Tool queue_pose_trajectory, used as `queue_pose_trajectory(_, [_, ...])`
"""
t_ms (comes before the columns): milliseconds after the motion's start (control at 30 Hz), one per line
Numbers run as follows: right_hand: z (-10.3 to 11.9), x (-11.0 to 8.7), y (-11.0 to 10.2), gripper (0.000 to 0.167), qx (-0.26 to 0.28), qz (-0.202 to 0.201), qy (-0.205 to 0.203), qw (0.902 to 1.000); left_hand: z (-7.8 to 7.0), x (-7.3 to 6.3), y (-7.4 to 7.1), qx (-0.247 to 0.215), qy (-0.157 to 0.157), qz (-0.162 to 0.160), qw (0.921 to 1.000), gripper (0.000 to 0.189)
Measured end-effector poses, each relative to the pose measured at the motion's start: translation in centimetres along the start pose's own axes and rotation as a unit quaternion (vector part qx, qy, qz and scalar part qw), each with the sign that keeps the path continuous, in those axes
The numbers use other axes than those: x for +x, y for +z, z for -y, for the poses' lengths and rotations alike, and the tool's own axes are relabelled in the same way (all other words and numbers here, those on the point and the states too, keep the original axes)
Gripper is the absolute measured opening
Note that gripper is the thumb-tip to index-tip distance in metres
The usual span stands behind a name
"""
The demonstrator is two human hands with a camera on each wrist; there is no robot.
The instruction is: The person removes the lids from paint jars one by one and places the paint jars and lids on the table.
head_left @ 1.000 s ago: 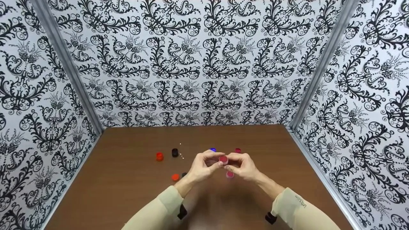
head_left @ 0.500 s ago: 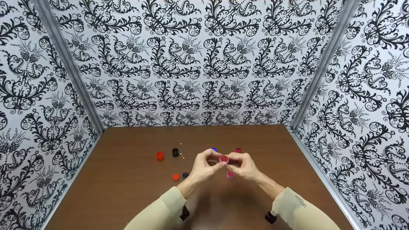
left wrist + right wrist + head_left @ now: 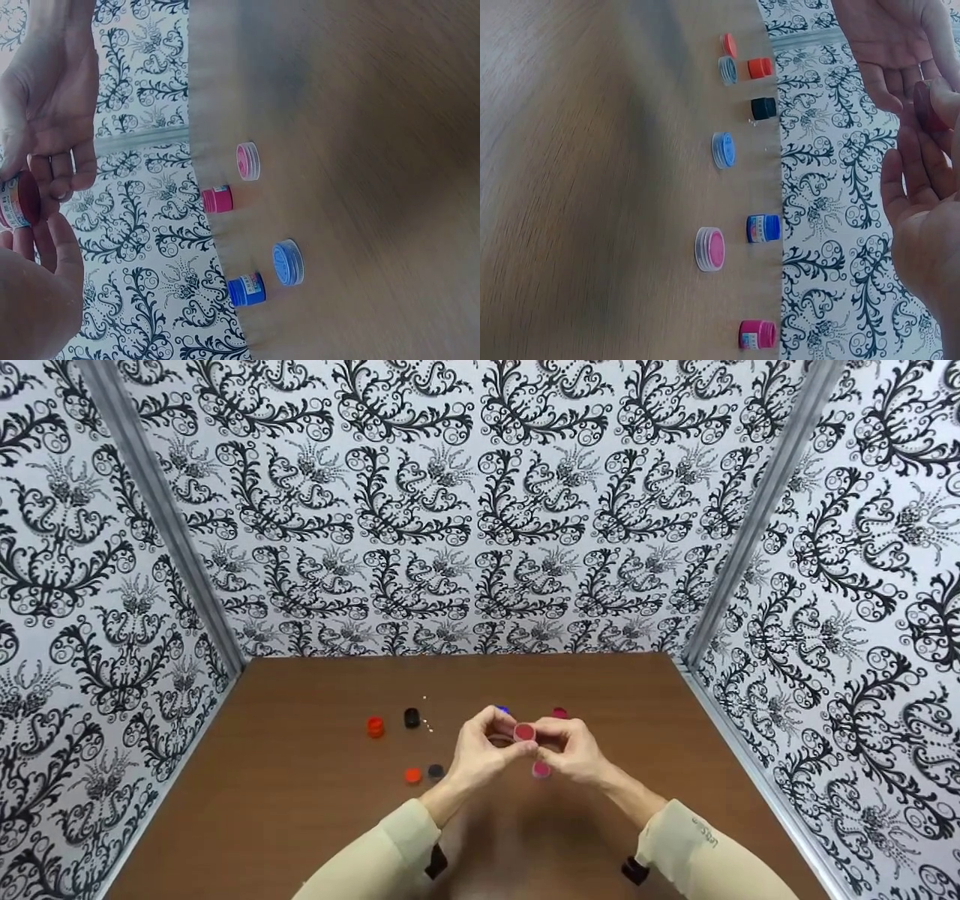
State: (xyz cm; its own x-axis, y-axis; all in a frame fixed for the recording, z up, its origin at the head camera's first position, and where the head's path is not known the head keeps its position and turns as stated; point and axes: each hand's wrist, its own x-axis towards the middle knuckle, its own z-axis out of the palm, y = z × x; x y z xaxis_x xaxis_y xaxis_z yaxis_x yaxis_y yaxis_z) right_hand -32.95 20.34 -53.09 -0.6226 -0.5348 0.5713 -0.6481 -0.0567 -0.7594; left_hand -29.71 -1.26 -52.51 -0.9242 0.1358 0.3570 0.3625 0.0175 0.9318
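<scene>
Above the brown table, both hands hold one small dark-red paint jar [image 3: 525, 733] between them, its round top facing up toward the head camera. The left hand [image 3: 480, 750] grips it from the left, thumb on the near side. From the right, the right hand [image 3: 574, 754] pinches it with thumb and fingers. In the left wrist view the jar [image 3: 21, 201] shows a printed label. Fingers cover much of its side in the right wrist view. Below the hands lie a pink lid [image 3: 541, 769] and a pink jar [image 3: 559, 712].
A blue jar [image 3: 763, 228] and blue lid [image 3: 724, 150] stand on the table [image 3: 300, 825]. To the left are an orange jar [image 3: 375, 727], a black jar [image 3: 412, 718], an orange lid [image 3: 413, 775] and a dark lid [image 3: 436, 772]. White specks [image 3: 427, 726] lie by the black jar.
The left hand has shifted slightly right, its thumb sliding along the jar's near side. The dark lid beside its wrist shows more fully. The right hand has barely moved.
</scene>
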Motion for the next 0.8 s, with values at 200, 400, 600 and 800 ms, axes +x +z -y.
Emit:
queue_pose_trajectory(200, [-0.1,0.1,-0.2,0.025,-0.007,-0.007,0.002,1.0,0.0,0.3,-0.3,0.004,0.014,0.03,0.9994,0.046])
queue_pose_trajectory(400, [-0.3,0.0,-0.2,0.028,-0.002,-0.009,0.008,0.9999,-0.1,0.4,-1.0,0.035,0.054,0.065,0.9958,0.046])
queue_pose_trajectory(600, [-0.2,-0.1,-0.2,0.027,0.001,-0.005,0.011,0.9999,-0.1,0.4,-1.1,0.031,0.058,0.108,0.992,0.046])
queue_pose_trajectory(800, [-0.3,-0.1,-0.2,0.021,0.001,-0.007,0.015,0.9999,-0.1,0.4,-0.9,0.039,0.058,0.113,0.9911,0.035])
